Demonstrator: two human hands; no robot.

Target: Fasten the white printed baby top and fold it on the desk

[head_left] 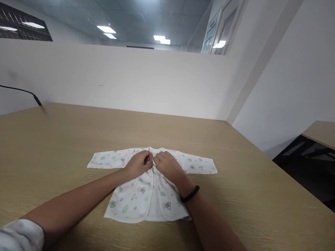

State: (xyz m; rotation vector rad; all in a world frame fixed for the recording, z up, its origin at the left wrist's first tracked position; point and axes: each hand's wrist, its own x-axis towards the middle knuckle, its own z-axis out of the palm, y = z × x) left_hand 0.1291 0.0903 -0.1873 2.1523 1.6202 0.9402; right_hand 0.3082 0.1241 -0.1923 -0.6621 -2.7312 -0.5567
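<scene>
A small white baby cardigan with green, pink and grey animal prints lies spread on the table, both sleeves stretched out sideways. Its two front panels hang apart below the chest, and a button shows on the left panel's edge. At the upper front opening, just under the neckline, my left hand pinches the left edge of the cloth. Close beside it, my right hand has its fingers closed on the right edge. The fingertips almost meet, and whatever fastening lies between them is hidden.
The wooden table runs back to a white partition. A black cable comes in at the far left. Past the table's right edge stands another desk with a dark space beneath it.
</scene>
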